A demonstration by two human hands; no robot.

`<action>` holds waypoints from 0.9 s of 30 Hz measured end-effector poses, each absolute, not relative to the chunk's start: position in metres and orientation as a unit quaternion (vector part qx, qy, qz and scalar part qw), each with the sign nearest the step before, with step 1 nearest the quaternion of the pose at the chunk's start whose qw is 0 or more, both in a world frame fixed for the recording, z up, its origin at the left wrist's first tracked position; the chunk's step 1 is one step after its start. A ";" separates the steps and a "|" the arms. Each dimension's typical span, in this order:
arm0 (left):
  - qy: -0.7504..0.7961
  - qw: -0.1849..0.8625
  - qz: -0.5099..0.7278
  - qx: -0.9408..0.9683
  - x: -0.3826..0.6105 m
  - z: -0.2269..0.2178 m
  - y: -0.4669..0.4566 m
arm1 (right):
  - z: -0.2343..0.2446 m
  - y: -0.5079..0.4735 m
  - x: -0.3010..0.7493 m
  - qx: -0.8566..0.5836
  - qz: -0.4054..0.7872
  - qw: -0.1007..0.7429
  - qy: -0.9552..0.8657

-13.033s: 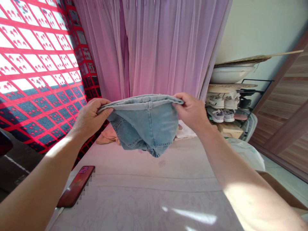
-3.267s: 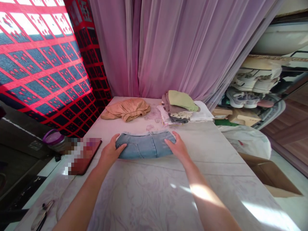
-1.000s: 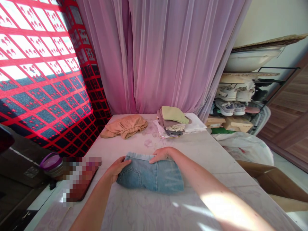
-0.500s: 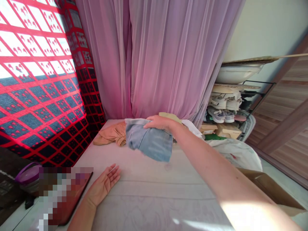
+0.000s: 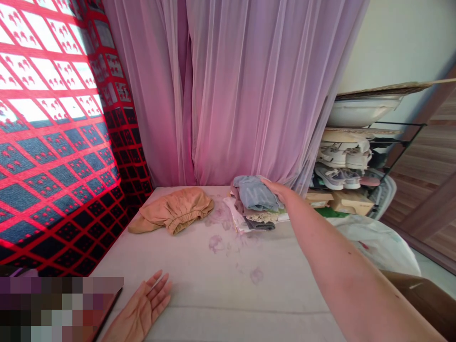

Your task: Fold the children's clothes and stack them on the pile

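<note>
Jeans have moved, folks: the folded blue denim (image 5: 254, 194) was out front on the pale covered surface (image 5: 199, 270), and now it sits on top of the clothes stack (image 5: 261, 219), a bit right of center in the frame, just in front of the sheer pink curtain (image 5: 245, 95). From where I'm standing, the right hand (image 5: 275, 189) is at the stack, its fingers (image 5: 269, 183) together and laid over the denim's right edge. Can't tell if they're clamped on it or just patting it down. That arm reaches in from the lower right corner.

Left hand (image 5: 140, 308) is way down at the bottom left, palm down on the surface, fingers spread apart and holding nothing, just beside a pixelated patch (image 5: 60, 308) that hides whatever's there.

As for progress, the denim is folded and stacked, so that bit looks done. Still lying apart from the stack, left of center, is a crumpled tan garment (image 5: 174, 210) with a gathered waistband, not squared off like the pile. Faint purple stains (image 5: 218, 243) mark the surface near the stack. Off to the right, a shoe rack (image 5: 342, 159) holds sneakers, with a white plastic bag (image 5: 374, 242) and a cardboard box (image 5: 423, 304) lower down.
</note>
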State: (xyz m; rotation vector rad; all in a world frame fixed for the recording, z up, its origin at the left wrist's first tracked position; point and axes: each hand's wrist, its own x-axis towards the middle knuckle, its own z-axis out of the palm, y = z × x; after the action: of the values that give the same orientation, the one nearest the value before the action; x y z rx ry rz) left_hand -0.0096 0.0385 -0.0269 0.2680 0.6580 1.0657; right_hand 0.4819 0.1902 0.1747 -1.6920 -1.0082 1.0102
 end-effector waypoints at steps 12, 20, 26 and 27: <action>0.344 0.763 0.530 0.137 -0.002 -0.015 0.032 | 0.185 0.171 0.483 -0.665 0.373 0.401 -0.508; 0.393 0.738 0.527 0.155 0.008 0.003 0.029 | 0.213 0.176 0.464 -0.780 0.053 0.247 -0.573; 0.402 0.733 0.523 0.169 0.010 0.008 0.026 | 0.170 0.173 0.415 -0.757 0.010 0.022 -0.653; 0.395 0.737 0.523 0.165 0.009 0.008 0.025 | 0.162 0.172 0.411 -0.762 0.014 0.006 -0.647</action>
State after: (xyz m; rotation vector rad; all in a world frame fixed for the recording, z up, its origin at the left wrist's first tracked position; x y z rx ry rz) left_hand 0.0093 0.0255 0.0078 0.3634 0.8682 1.1494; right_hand 0.4107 0.1719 0.1619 -2.3859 -2.0242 0.0453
